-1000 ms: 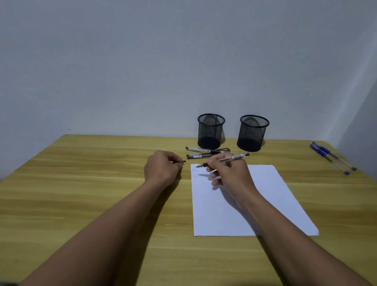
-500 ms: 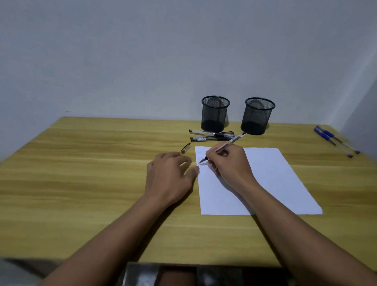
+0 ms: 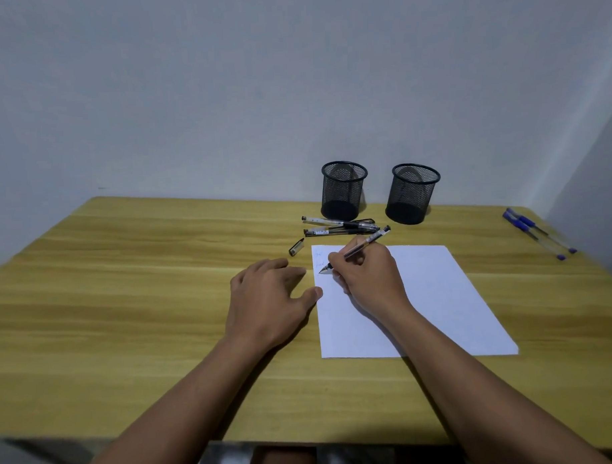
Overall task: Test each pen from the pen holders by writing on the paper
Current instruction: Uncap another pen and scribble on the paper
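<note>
Containers: two round black wire-mesh pen holders (image 3: 344, 192), upright, well beyond the fingertips; only their dark bases show through the mesh.
Right hand (image 3: 372, 281): fingers curled, pinching a clear-barrelled black pen (image 3: 364, 245), its tip on the paper just ahead of them.
Left hand (image 3: 268, 299): flat on the table, fingers loosely together, thumb tip at the sheet's left edge.
Paper (image 3: 438, 296): smooth white rectangle under the right hand, with faint marks beyond the pen tip.
Pen cap (image 3: 296, 247): small, dark, just beyond the left fingertips.
Loose pens (image 3: 339, 227): slim black ones lying between the fingers and the holders.
Blue pens (image 3: 537, 232): far right of the right hand.
Table (image 3: 125, 273): yellowish wood grain.
</note>
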`<state>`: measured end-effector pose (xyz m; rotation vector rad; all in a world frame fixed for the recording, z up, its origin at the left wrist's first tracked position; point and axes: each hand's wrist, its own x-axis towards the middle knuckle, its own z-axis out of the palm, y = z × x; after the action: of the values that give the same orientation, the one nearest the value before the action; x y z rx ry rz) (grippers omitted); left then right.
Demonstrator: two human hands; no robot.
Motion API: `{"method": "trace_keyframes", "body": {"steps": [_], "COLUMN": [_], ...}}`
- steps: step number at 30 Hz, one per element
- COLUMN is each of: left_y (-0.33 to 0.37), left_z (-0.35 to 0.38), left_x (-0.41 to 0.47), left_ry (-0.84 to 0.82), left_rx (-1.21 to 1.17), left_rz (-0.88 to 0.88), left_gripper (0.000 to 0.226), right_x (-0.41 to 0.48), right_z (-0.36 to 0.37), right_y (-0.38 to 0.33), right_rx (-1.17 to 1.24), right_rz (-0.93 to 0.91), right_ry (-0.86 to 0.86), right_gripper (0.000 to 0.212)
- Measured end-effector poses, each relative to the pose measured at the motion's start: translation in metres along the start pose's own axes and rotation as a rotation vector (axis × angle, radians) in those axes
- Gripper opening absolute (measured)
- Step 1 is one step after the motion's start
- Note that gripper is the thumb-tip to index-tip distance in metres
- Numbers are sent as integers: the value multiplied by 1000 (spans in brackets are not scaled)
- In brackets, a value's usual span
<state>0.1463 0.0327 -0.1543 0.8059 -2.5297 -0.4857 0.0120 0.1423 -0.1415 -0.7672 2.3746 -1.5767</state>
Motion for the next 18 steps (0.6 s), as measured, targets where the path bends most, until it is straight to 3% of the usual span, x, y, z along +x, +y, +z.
{"method": "trace_keyframes", "body": {"steps": [18], "left_y": [-1], "left_z": [1], "left_x": [2], "left_ry": [15], "left_rx": [-31], "left_rz": [-19], "left_gripper": [56], "right_x": [-2], "right_z": [-2], "right_y": [0], "right_rx": [-29], "right_rz": [28], "right_ry": [11], "right_gripper": [16]}}
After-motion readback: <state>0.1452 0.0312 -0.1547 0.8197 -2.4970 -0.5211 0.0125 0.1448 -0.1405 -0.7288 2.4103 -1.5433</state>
